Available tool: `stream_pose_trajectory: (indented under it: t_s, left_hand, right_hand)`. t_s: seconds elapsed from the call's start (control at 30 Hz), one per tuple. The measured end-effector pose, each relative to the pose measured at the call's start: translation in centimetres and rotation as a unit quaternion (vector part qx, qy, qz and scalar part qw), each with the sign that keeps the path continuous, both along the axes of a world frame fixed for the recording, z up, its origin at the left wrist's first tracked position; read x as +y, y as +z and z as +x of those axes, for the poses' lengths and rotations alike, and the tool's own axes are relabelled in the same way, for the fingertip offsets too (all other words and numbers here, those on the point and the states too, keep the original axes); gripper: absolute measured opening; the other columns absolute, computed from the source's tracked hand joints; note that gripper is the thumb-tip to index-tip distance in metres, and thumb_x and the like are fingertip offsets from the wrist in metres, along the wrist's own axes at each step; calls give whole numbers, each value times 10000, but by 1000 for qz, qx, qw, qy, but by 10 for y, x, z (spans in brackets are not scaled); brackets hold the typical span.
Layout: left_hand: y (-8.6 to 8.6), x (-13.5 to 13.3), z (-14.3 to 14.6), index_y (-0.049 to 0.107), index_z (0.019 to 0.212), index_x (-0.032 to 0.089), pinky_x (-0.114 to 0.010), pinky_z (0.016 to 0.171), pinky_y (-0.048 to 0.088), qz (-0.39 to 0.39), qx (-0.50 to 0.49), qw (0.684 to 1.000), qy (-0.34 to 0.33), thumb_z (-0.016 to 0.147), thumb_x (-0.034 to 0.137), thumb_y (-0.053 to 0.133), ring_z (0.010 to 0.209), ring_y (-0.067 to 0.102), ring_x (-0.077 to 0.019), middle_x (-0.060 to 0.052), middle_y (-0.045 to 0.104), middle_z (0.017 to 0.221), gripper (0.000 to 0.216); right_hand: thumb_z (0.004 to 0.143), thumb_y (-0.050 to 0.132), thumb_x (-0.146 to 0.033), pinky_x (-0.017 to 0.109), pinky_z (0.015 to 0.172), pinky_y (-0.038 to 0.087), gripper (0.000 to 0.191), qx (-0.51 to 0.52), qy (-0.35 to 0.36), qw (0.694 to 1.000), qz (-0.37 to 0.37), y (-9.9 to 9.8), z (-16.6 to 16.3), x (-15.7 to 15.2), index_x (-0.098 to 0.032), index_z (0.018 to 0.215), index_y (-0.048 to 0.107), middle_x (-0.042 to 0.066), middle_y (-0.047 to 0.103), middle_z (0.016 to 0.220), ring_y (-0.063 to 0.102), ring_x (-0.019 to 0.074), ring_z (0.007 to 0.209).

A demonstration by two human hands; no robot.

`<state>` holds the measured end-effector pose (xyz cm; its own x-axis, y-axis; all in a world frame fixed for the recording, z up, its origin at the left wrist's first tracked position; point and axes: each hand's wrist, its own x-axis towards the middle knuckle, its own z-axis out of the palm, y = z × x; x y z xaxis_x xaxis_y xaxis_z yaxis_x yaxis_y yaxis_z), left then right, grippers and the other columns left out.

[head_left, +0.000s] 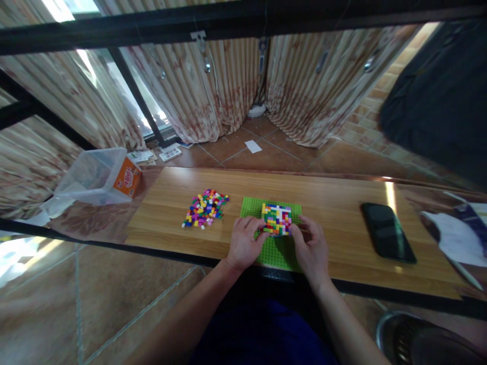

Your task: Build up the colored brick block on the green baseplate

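A multicoloured block of small toy bricks (277,219) sits over a green studded baseplate (272,257) on the table. My left hand (245,242) grips the block's lower left corner, with thumb and fingertips drawn together there. At the opposite side, my right hand (312,249) has its thumb against the block's right edge and its fingers curled beside it. The undersides of both hands' fingers are partly hidden. To the left of the baseplate lies a loose heap of small coloured bricks (205,208).
A black phone (388,232) lies on the right part of the wooden table (342,203). Beyond the left end stands a clear plastic bin (95,177) with an orange label. White cloth or paper (460,238) lies at the far right. A dark bar crosses above, before curtains.
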<state>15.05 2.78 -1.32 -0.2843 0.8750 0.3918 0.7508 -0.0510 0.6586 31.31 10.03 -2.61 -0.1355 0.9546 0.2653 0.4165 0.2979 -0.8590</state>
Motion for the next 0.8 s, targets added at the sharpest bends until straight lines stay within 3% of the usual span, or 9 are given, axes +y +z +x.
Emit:
stream_pose_trajectory:
  t_s: [0.13,0.23,0.43,0.8]
  left_hand:
    - [-3,0,-1,625,941,210,-357,833,468,2,-12,1000,3,817,201,682,873,617,-197,-22,670,869,136]
    - [-4,0,-1,621,962,211,-356,821,477,-2,-16,1000,5,827,193,654,857,611,-194,-26,662,873,140]
    - [-5,-1,0,607,1005,219,-354,829,487,-11,-34,999,7,814,153,636,835,609,-184,-16,645,864,204]
    - [-7,1,1,600,992,210,-327,797,515,-10,-77,997,10,818,149,633,814,598,-168,-20,631,882,187]
  right_hand:
    - [811,618,-524,511,987,425,596,-48,13,998,45,16,-20,-6,-175,1285,520,149,562,1226,526,284,1135]
    - [797,631,-534,545,1026,381,678,-73,12,996,57,15,-34,-11,-160,1338,465,174,526,1283,470,320,1211]
    - [792,633,-542,531,1048,366,717,-64,24,997,24,2,-38,-13,-177,1373,426,170,511,1316,461,312,1236]
    - [743,679,-518,504,1028,379,742,-40,11,999,-14,4,-40,-10,-156,1351,456,179,525,1293,477,312,1216]
